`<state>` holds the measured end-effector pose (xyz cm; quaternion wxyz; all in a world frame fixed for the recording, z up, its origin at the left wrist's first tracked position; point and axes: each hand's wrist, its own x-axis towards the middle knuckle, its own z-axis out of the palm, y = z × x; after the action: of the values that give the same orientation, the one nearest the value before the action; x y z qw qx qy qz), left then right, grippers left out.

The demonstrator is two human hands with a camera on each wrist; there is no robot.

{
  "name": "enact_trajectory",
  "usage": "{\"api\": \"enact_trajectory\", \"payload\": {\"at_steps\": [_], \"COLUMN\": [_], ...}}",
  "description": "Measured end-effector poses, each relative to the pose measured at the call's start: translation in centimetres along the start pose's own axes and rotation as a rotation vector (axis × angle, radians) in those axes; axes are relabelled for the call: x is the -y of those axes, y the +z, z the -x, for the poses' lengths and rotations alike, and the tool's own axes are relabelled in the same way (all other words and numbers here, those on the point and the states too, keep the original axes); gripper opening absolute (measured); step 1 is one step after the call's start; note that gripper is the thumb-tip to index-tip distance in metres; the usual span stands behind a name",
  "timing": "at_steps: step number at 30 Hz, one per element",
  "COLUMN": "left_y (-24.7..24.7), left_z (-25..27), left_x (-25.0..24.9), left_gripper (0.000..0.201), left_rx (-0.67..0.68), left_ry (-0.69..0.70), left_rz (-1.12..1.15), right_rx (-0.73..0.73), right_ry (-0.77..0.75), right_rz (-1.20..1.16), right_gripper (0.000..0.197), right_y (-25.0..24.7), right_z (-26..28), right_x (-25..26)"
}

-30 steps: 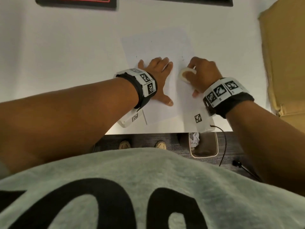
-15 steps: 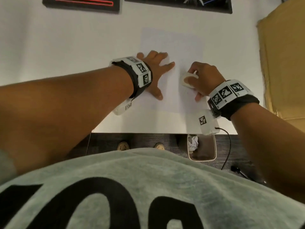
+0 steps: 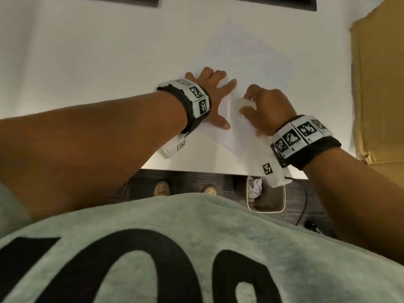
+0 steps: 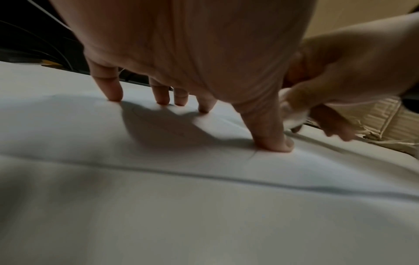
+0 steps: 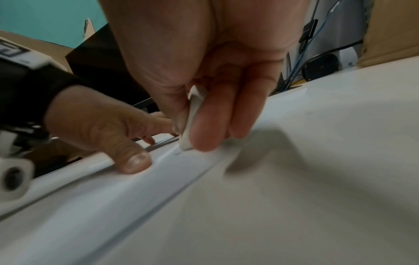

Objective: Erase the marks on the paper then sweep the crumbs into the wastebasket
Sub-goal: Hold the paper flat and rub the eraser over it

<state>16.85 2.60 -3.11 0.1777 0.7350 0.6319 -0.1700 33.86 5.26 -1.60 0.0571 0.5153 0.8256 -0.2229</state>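
A white sheet of paper (image 3: 247, 68) lies turned at an angle on the white table (image 3: 87, 62). My left hand (image 3: 211, 95) lies spread flat on the paper's left part, fingertips (image 4: 115, 96) and thumb pressing it down. Just to its right, my right hand (image 3: 262, 108) pinches a white eraser (image 3: 244, 104) between thumb and fingers, its lower edge (image 5: 186, 145) touching the paper beside a faint pencil mark (image 5: 178, 153). On the floor below the table's near edge stands a wastebasket (image 3: 282, 206) with crumpled paper (image 3: 254, 188) inside.
A brown cardboard box (image 3: 380, 84) stands along the table's right side. Dark equipment (image 3: 262, 1) lines the far edge, with cables (image 5: 303, 53) behind. The table's near edge (image 3: 196, 170) runs just under my wrists, with my shoes (image 3: 161, 189) on the floor below.
The paper has rotated so that a corner points toward me. My left hand stays spread on it, and the right hand with the eraser has stayed close beside it.
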Motion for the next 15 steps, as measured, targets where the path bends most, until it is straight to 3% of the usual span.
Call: {"api": "enact_trajectory", "payload": {"at_steps": [3, 7, 12, 15], "left_y": [0.0, 0.3, 0.5, 0.4], "left_z": [-0.1, -0.3, -0.8, -0.7], "left_x": [-0.2, 0.1, 0.2, 0.2], "left_gripper": [0.11, 0.116, 0.12, 0.12], "left_rx": [0.006, 0.053, 0.068, 0.056], "left_ry": [-0.009, -0.037, -0.042, -0.044], "left_rz": [0.011, 0.102, 0.151, 0.144], "right_rx": [-0.026, 0.05, 0.016, 0.062], "right_ry": [-0.032, -0.063, -0.103, -0.084], "right_rz": [0.015, 0.002, 0.014, -0.015], "right_gripper": [0.023, 0.014, 0.019, 0.011], "right_y": [-0.9, -0.5, -1.0, -0.7], "right_z": [-2.4, -0.2, -2.7, -1.0], "right_x": [0.5, -0.7, 0.1, -0.8]}}
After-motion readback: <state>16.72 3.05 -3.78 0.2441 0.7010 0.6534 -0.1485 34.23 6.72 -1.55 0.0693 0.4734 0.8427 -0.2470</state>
